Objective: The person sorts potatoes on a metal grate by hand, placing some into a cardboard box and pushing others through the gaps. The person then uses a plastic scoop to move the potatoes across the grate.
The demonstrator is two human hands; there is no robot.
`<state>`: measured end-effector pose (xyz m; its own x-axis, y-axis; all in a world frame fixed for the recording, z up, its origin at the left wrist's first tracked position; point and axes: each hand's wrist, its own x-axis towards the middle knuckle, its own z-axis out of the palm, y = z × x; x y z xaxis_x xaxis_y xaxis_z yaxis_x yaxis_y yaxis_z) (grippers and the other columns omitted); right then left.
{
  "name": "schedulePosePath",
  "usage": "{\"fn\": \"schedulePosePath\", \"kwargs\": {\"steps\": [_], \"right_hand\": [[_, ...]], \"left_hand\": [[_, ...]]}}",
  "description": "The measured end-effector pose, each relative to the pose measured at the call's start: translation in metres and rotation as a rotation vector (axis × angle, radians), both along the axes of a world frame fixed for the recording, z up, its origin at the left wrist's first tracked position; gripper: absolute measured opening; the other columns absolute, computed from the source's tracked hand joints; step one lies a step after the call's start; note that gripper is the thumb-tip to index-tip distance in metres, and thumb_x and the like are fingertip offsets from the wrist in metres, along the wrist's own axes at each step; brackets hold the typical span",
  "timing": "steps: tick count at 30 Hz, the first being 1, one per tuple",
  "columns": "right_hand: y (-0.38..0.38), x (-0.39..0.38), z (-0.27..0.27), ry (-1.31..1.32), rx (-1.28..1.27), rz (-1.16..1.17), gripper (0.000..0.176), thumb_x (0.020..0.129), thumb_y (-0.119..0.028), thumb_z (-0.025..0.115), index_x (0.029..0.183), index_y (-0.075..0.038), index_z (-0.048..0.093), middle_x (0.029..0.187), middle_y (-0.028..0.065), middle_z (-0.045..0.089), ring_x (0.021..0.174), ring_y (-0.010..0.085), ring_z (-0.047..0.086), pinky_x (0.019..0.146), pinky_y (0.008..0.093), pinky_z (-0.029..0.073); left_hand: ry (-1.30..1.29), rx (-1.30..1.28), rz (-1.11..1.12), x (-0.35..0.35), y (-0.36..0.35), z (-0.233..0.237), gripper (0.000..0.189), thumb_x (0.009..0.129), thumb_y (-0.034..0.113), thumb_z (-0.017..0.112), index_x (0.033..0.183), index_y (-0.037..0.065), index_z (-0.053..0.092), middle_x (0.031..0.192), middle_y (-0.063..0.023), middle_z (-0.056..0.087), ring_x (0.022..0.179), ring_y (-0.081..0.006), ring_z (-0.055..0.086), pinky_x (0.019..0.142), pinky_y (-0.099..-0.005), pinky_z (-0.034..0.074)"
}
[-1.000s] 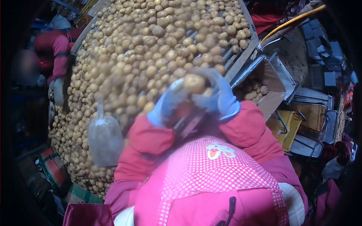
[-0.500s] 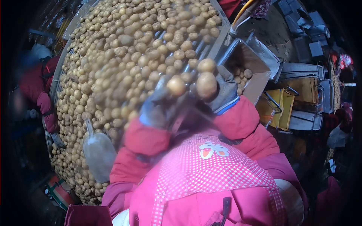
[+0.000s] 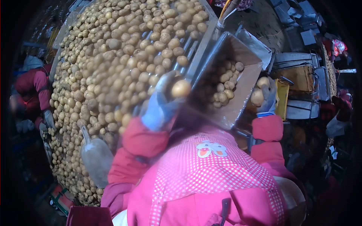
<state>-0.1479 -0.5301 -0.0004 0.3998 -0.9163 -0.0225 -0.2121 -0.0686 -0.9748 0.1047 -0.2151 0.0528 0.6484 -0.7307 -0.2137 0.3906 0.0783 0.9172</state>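
My left hand, in a grey and blue glove, is closed on a potato at the near edge of the large potato heap. Far to the right, past the lined box, my right hand in a grey glove grips two potatoes, one above the other. Inside the box lies a small pile of potatoes. A clear scoop rests on the heap at the lower left.
Yellow and brown crates and grey bins stand at the right. Metal rollers show beside the heap's frame. Another person's sleeve and gloved hand are at the left edge.
My right hand has moved right, away from my left hand and across the box, carrying its potatoes. The box's inside now shows. My left hand has shifted slightly, still with its potato.
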Motion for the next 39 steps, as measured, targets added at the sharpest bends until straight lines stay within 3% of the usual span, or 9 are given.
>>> {"fn": "schedulePosePath", "kwargs": {"steps": [3,7,10,14,20,26,32,35,39], "right_hand": [[-0.031,-0.080,-0.048,0.323,-0.192,-0.134,0.048,0.099,-0.016,0.063,0.141,0.003,0.052,0.136,0.0179,0.057,0.112,0.0248,0.064,0.093,0.0447,0.058],[0.015,-0.048,-0.003,-0.671,0.665,0.001,0.047,0.096,-0.022,0.066,0.137,0.000,0.056,0.128,0.0200,0.064,0.114,0.0347,0.066,0.088,0.0411,0.062],[0.060,0.022,0.017,-0.433,0.781,0.193,0.050,0.095,-0.021,0.069,0.139,-0.005,0.054,0.127,0.0180,0.064,0.110,0.0302,0.068,0.084,0.0397,0.063],[0.113,0.103,0.023,-0.317,0.071,0.927,0.069,0.093,-0.019,0.070,0.154,-0.009,0.040,0.132,0.0140,0.062,0.091,0.0230,0.071,0.065,0.0334,0.061],[0.110,0.095,0.033,-0.408,1.087,0.479,0.076,0.091,-0.030,0.074,0.156,-0.012,0.038,0.119,0.0157,0.068,0.079,0.0224,0.071,0.056,0.0319,0.057],[0.062,0.042,0.069,-0.756,1.024,0.162,0.047,0.093,-0.041,0.070,0.129,-0.013,0.066,0.101,0.0136,0.073,0.077,0.0267,0.071,0.057,0.0378,0.054],[-0.040,-0.109,-0.035,-0.898,0.990,-0.339,0.040,0.097,-0.036,0.067,0.124,-0.005,0.064,0.116,0.0147,0.071,0.094,0.0273,0.071,0.077,0.0419,0.064],[-0.079,-0.128,-0.046,-0.660,0.252,-0.535,0.047,0.098,-0.036,0.069,0.131,-0.003,0.060,0.131,0.0132,0.063,0.108,0.0309,0.066,0.091,0.0503,0.063],[-0.125,-0.138,-0.018,-1.184,0.669,-0.815,0.055,0.099,-0.039,0.068,0.135,-0.001,0.055,0.133,0.0130,0.060,0.118,0.0334,0.060,0.102,0.0517,0.059]], "left_hand": [[-0.143,-0.017,-0.032,-0.001,-0.008,-0.007,0.090,0.080,0.002,0.085,0.156,0.003,0.038,0.145,-0.0124,0.054,0.130,-0.0228,0.056,0.108,-0.0357,0.050],[-0.257,0.001,-0.080,-0.005,-0.017,-0.002,0.074,0.089,0.002,0.079,0.153,-0.003,0.042,0.139,-0.0137,0.057,0.124,-0.0206,0.058,0.104,-0.0342,0.051],[-0.284,0.031,-0.128,-0.008,-0.030,-0.003,0.072,0.087,0.005,0.082,0.150,-0.004,0.047,0.139,-0.0146,0.058,0.123,-0.0210,0.059,0.102,-0.0345,0.052],[-0.005,0.065,-0.298,-0.009,-0.033,0.006,0.073,0.088,0.018,0.085,0.148,-0.003,0.049,0.127,-0.0105,0.065,0.117,-0.0194,0.062,0.102,-0.0332,0.051],[-0.295,0.034,-0.195,-0.002,-0.030,-0.035,0.054,0.113,0.033,0.040,0.158,0.004,0.037,0.142,-0.0145,0.059,0.098,-0.0183,0.067,0.088,-0.0323,0.055],[-0.272,0.275,-0.222,-0.001,-0.023,-0.011,0.056,0.112,0.042,0.044,0.153,0.004,0.043,0.131,-0.0134,0.062,0.098,-0.0184,0.064,0.082,-0.0320,0.055],[-0.233,0.280,-0.143,0.000,0.012,-0.072,0.053,0.110,0.045,0.050,0.147,0.007,0.051,0.124,-0.0095,0.064,0.086,-0.0132,0.057,0.074,-0.0273,0.051],[-0.319,0.310,-0.112,-0.008,0.012,-0.067,0.057,0.109,0.050,0.051,0.147,0.008,0.051,0.122,-0.0091,0.064,0.087,-0.0135,0.057,0.074,-0.0270,0.050],[-0.073,0.179,-0.112,-0.005,0.018,-0.075,0.058,0.108,0.051,0.052,0.145,0.006,0.053,0.117,-0.0094,0.065,0.086,-0.0139,0.058,0.075,-0.0277,0.051]]}}
